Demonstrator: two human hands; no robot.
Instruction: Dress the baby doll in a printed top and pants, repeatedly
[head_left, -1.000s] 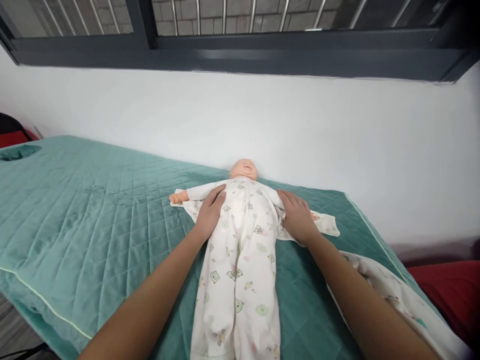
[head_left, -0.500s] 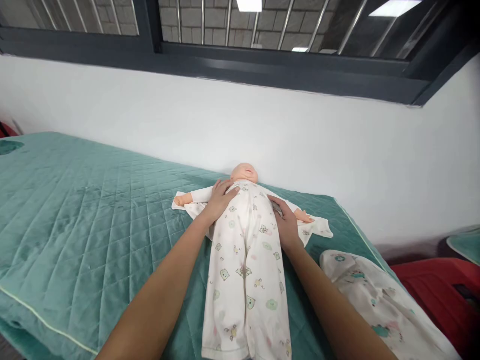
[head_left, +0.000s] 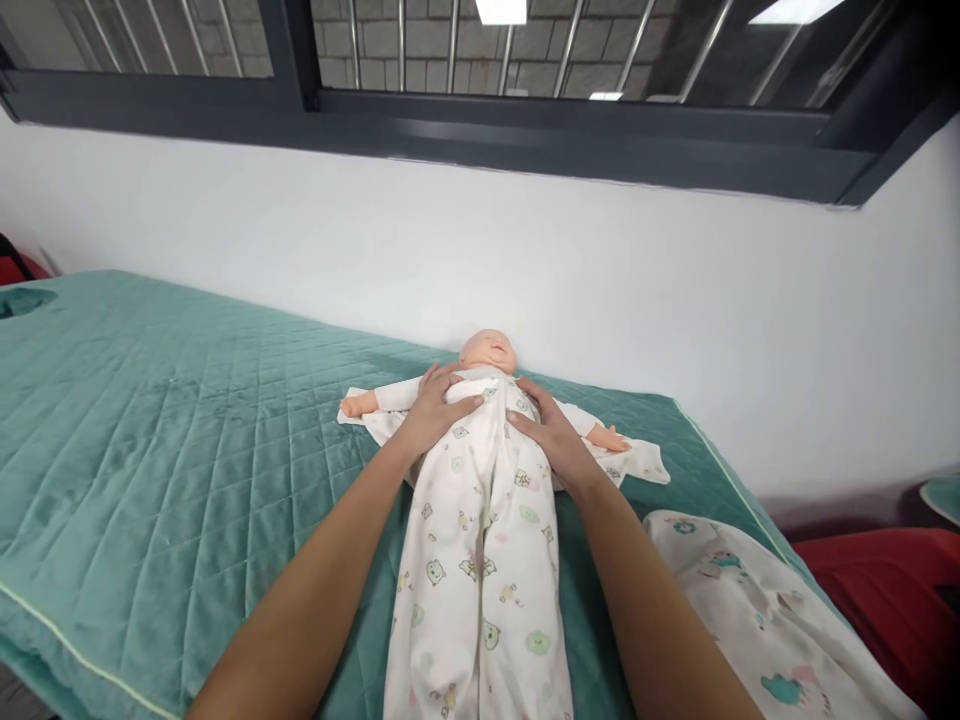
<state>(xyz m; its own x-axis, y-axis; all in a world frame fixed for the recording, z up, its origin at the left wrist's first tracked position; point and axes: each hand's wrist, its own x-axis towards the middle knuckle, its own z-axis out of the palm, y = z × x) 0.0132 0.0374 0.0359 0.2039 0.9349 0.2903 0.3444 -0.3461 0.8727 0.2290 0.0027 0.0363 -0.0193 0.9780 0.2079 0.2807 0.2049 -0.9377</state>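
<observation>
A baby doll (head_left: 487,350) lies on its back, head toward the wall, arms spread out in white sleeves. White patterned pants (head_left: 480,560) lie over its body, the legs stretched toward me. On the left side of the waistband rests my left hand (head_left: 435,412), thumb spread over the fabric. My right hand (head_left: 551,430) lies on the right side of the pants near the top, its thumb on the cloth and fingers apart. A patterned shirt (head_left: 641,460) is spread beneath the doll, one sleeve showing past each arm.
The doll lies on a green quilted cover (head_left: 187,420) against a white wall (head_left: 337,230). A patterned white cloth (head_left: 757,600) lies at the right, beside a red object (head_left: 892,590). A dark-framed window (head_left: 562,140) is above.
My right hand has moved from beside the doll up onto the pants' top, thumb now over the fabric. The top of the pants sits slightly lower, and the pant legs have shifted toward me and left.
</observation>
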